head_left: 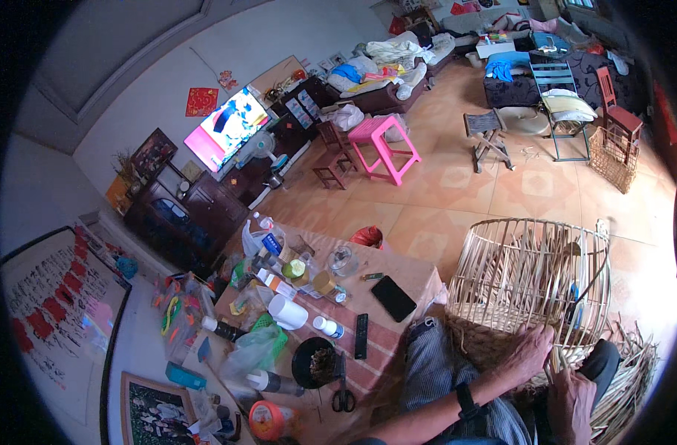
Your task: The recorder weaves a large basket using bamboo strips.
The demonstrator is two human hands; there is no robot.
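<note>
A half-woven basket (478,315) of thin canes and plaited straw rests against my legs. Its open cane frame faces away from me, and loose straw strips lie inside it. My left hand (529,354), with a black band on the wrist, bends over the plaited edge, fingers closed on pale straw. Close beside it on the right, my right hand (573,400) is closed too. A pale straw strip (558,361) runs between the two hands. The fingertips are partly hidden, so their exact hold is unclear.
Loose straw (635,382) piles up at my right. On my left stands a cluttered table (394,341) with a phone (393,299), scissors (344,397), a remote control (361,336) and bottles. A pink stool (379,132), wooden chairs and a folding stool (484,122) stand beyond.
</note>
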